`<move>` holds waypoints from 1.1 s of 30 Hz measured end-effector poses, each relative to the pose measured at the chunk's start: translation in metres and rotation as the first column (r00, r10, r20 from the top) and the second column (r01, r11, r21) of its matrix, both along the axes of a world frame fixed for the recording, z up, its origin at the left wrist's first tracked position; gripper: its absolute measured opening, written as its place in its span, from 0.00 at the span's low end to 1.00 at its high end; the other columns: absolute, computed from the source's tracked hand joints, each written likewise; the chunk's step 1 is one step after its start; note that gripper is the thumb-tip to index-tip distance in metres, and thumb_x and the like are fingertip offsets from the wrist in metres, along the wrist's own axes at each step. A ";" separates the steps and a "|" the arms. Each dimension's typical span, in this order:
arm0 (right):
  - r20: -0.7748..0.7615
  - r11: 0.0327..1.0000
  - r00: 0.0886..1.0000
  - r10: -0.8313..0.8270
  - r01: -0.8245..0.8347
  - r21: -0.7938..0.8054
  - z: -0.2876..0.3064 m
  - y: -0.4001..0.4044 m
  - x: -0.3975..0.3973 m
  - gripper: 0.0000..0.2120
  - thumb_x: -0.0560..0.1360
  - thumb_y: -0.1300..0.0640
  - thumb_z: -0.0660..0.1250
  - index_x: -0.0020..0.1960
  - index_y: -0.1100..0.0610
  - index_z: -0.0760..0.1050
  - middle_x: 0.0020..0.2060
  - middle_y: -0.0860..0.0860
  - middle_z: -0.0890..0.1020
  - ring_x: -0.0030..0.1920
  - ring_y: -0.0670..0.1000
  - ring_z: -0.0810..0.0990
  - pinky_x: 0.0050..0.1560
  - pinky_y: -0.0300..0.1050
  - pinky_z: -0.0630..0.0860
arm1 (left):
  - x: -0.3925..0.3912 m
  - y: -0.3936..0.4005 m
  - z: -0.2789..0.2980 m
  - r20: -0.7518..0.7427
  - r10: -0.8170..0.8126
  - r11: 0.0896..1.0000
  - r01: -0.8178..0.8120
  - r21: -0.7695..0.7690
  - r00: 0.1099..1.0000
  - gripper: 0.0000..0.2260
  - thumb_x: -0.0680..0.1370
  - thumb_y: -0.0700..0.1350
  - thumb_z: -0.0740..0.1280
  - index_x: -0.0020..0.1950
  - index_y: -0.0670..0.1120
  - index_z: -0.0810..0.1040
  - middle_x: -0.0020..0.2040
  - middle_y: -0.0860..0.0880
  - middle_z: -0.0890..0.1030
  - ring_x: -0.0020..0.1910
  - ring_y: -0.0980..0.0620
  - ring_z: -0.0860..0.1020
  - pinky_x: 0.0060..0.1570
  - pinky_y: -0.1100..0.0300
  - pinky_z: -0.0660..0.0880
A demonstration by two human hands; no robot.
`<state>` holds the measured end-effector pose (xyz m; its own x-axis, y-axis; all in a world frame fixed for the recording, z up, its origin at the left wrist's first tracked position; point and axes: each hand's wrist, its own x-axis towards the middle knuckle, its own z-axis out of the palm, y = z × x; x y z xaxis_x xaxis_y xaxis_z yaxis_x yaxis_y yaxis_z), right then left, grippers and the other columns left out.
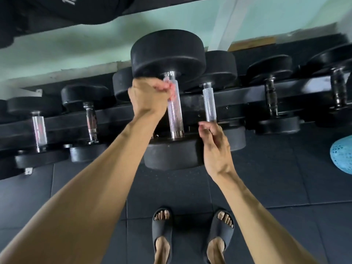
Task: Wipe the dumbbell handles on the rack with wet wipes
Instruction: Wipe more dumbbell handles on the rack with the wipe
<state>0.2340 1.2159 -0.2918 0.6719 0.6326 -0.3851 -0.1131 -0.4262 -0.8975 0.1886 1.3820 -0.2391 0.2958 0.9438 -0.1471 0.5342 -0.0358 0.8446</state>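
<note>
Head view: a long black rack (pixel 238 96) runs across the frame, carrying a row of dumbbells with round, matte black rubber heads. The big dumbbell (pixel 167 52) sits in the middle of the rack, its handle (pixel 176 115) a straight silver cylinder with fine knurling and smooth polished collars at both ends. The left hand (pixel 150 96) is at the upper part of this handle, its grip curled and pinching something pale and thin against the metal; it is too blurred to tell whether that is a wipe. The right hand (pixel 213 145) hangs just beside the lower end of the next handle (pixel 209 103), also knurled silver, its fingers loosely curled and holding nothing that shows. Whether the fingertips touch that handle cannot be told.

Left of the big dumbbell stand two smaller ones with smooth, shiny handles (pixel 39 128). To the right, darker contoured handles (pixel 271 96) sit on further dumbbells. Below lies a floor (pixel 76 187) of dark speckled rubber tiles with visible seams. Two feet in black slides (pixel 162 229) stand on it. A light blue, dimpled ball (pixel 342 157) shows at the right edge. Behind the rack is a pale green wall (pixel 66 48).
</note>
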 end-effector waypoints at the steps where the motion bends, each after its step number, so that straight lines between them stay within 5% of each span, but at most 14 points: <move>1: 0.001 1.000 1.000 0.009 -0.009 -0.003 0.000 0.000 0.001 0.16 0.74 0.39 0.53 0.54 0.42 0.73 0.52 0.38 0.74 0.61 0.46 0.72 0.60 0.43 0.66 | 0.005 0.004 0.000 0.020 0.015 0.999 -0.016 0.051 1.000 0.10 0.71 0.38 0.77 0.35 0.50 0.82 0.34 0.57 0.83 0.36 0.62 0.83 0.43 0.65 0.81; 4: -0.003 1.000 1.000 0.008 -0.008 0.010 -0.002 -0.001 0.001 0.17 0.73 0.38 0.54 0.54 0.43 0.74 0.54 0.41 0.75 0.60 0.45 0.72 0.60 0.44 0.67 | -0.003 -0.005 -0.004 -0.033 -0.083 0.982 0.088 0.169 0.996 0.01 0.73 0.42 0.77 0.43 0.48 0.86 0.35 0.60 0.82 0.36 0.67 0.81 0.44 0.69 0.79; 7: 0.021 1.000 1.000 -0.007 0.007 0.022 -0.002 -0.001 0.000 0.27 0.69 0.32 0.51 0.57 0.45 0.76 0.55 0.43 0.76 0.60 0.47 0.73 0.59 0.45 0.69 | -0.024 -0.016 -0.010 -0.046 -0.208 0.965 0.213 0.152 0.977 0.08 0.73 0.39 0.76 0.50 0.49 0.85 0.42 0.57 0.84 0.41 0.66 0.82 0.43 0.72 0.77; 12: 0.023 1.000 1.000 -0.001 0.001 0.021 -0.004 0.000 0.001 0.25 0.68 0.31 0.50 0.54 0.42 0.75 0.53 0.39 0.76 0.60 0.44 0.73 0.59 0.43 0.68 | -0.002 0.009 -0.020 0.094 -0.085 0.941 0.049 0.334 0.992 0.07 0.71 0.42 0.76 0.49 0.49 0.86 0.40 0.55 0.85 0.41 0.55 0.84 0.47 0.55 0.82; 14: 0.041 1.000 0.999 0.001 -0.002 0.023 -0.006 0.000 0.001 0.28 0.68 0.32 0.50 0.56 0.45 0.77 0.50 0.36 0.76 0.60 0.45 0.73 0.59 0.43 0.69 | -0.003 0.004 -0.025 0.069 -0.150 0.918 0.113 0.381 0.986 0.08 0.72 0.39 0.75 0.48 0.49 0.86 0.43 0.54 0.85 0.44 0.55 0.84 0.47 0.52 0.82; 18: 0.055 0.999 0.998 -0.020 0.017 0.044 -0.004 0.000 0.001 0.29 0.69 0.32 0.50 0.56 0.48 0.78 0.47 0.35 0.76 0.58 0.46 0.74 0.56 0.42 0.68 | -0.026 -0.010 -0.028 -0.128 -0.423 0.792 0.435 0.429 0.897 0.09 0.74 0.36 0.74 0.51 0.48 0.86 0.53 0.54 0.83 0.51 0.60 0.82 0.51 0.56 0.81; 22: 0.022 1.000 1.000 -0.001 0.000 0.022 -0.001 0.000 0.002 0.12 0.74 0.40 0.55 0.50 0.41 0.74 0.47 0.33 0.76 0.58 0.45 0.74 0.56 0.39 0.67 | -0.013 0.016 -0.022 -0.136 -0.410 0.740 0.416 0.528 0.902 0.11 0.76 0.37 0.70 0.56 0.46 0.84 0.54 0.63 0.77 0.53 0.65 0.77 0.55 0.63 0.79; 25: 0.018 1.000 1.000 -0.003 0.002 0.026 -0.001 0.000 0.002 0.11 0.75 0.42 0.54 0.50 0.41 0.74 0.47 0.34 0.77 0.58 0.46 0.75 0.57 0.42 0.69 | -0.020 0.011 -0.026 -0.265 -0.484 0.621 0.541 0.567 0.834 0.13 0.74 0.31 0.69 0.52 0.45 0.86 0.53 0.60 0.79 0.53 0.63 0.77 0.58 0.69 0.74; 28: 0.022 1.000 1.000 -0.005 0.004 0.031 -0.002 0.000 0.001 0.12 0.75 0.42 0.55 0.51 0.42 0.74 0.48 0.35 0.77 0.59 0.47 0.75 0.58 0.43 0.69 | -0.026 0.014 -0.023 -0.331 -0.617 0.504 0.682 0.530 0.714 0.11 0.75 0.31 0.68 0.48 0.44 0.87 0.52 0.57 0.83 0.53 0.60 0.79 0.60 0.63 0.74; 33: 0.018 1.000 1.000 -0.015 0.015 0.023 -0.002 0.000 -0.001 0.10 0.74 0.39 0.56 0.49 0.39 0.73 0.51 0.37 0.78 0.61 0.45 0.75 0.59 0.40 0.68 | -0.013 0.027 -0.016 -0.232 -0.573 0.632 0.604 0.486 0.786 0.07 0.76 0.38 0.70 0.49 0.45 0.87 0.53 0.59 0.83 0.56 0.63 0.80 0.62 0.61 0.75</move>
<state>0.2333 1.2155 -0.2942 0.6883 0.6307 -0.3583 -0.1030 -0.4041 -0.9089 0.1758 1.4094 -0.2546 0.8220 0.5035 0.2661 0.2868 -0.7696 0.5704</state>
